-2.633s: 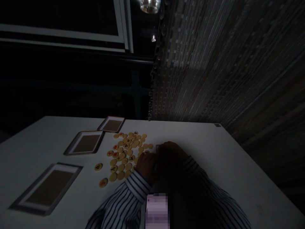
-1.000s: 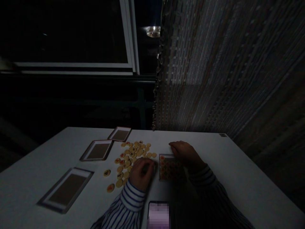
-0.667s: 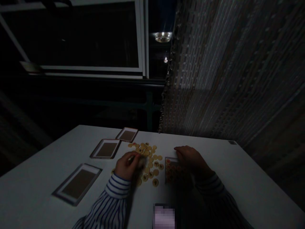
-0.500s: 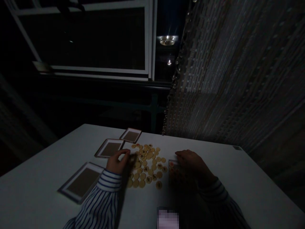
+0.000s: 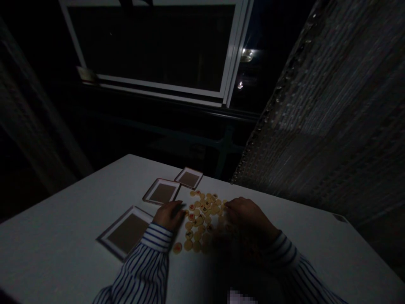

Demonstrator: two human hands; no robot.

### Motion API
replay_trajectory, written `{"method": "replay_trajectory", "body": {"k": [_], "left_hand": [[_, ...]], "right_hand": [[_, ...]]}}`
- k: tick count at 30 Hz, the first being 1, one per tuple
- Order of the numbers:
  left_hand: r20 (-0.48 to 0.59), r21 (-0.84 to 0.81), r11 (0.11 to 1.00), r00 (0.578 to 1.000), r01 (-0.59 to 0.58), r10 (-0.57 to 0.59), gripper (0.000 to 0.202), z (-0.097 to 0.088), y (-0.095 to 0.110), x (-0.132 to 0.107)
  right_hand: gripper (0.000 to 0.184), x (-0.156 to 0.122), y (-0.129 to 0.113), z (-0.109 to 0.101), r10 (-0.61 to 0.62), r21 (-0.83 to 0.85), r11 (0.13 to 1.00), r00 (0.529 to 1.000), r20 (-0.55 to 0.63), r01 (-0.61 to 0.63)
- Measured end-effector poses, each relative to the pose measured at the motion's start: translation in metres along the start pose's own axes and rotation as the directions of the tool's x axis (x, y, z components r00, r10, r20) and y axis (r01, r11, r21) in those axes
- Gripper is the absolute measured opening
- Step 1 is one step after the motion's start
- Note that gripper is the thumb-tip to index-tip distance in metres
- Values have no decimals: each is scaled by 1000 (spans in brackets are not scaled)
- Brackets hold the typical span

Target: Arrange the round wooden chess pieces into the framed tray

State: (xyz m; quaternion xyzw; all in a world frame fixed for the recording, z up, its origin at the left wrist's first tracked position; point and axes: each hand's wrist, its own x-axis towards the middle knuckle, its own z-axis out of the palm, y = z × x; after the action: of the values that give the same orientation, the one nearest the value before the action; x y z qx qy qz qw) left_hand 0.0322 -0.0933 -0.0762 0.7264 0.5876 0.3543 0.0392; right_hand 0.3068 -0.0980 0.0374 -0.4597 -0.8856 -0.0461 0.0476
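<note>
Round wooden Chinese chess pieces (image 5: pixel 198 221), some with red or black characters, lie in a loose pile on the white table (image 5: pixel 79 202). At the pile's left edge is my left hand (image 5: pixel 169 214), thumb and fingers curved and apart, with a red-marked piece (image 5: pixel 186 213) by the thumb tip. My right hand (image 5: pixel 251 215) reaches in from the right, fingers bent together and tips down at the pile's right edge. Whatever those fingertips grip is hidden. Dim red-marked pieces (image 5: pixel 251 251) lie in shadow below my right hand. One red-marked piece (image 5: pixel 177 248) lies apart at the near left.
Three shallow rectangular trays with pale rims stand left of the pile: a near tray (image 5: pixel 103 238), a middle tray (image 5: pixel 146 195) and a far tray (image 5: pixel 200 179). A bead curtain (image 5: pixel 303 126) hangs at the right behind the table. A pale pixelated patch (image 5: pixel 240 297) is at the near edge.
My right hand has moved left from above the right-hand tray to the pile's edge. The left thumb and fingers now sit lower by the pieces. The view has shifted and tilted.
</note>
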Motion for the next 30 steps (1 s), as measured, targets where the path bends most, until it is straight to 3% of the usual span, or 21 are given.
{"method": "replay_trajectory", "body": {"k": [5, 12, 19, 30], "left_hand": [[15, 53, 998, 999, -36, 35, 36, 9, 3, -7], [119, 89, 996, 993, 11, -22, 39, 16, 7, -8], [211, 115, 993, 976, 29, -53, 41, 25, 5, -6], [176, 98, 995, 984, 4, -21, 35, 30, 0, -5]], "right_hand": [[27, 30, -35, 5, -75, -34, 997, 997, 22, 76], [23, 49, -64, 51, -101, 57, 993, 992, -76, 105], [27, 45, -70, 69, -150, 91, 982, 978, -143, 164], [24, 42, -66, 80, -110, 105, 986, 981, -157, 128]]}}
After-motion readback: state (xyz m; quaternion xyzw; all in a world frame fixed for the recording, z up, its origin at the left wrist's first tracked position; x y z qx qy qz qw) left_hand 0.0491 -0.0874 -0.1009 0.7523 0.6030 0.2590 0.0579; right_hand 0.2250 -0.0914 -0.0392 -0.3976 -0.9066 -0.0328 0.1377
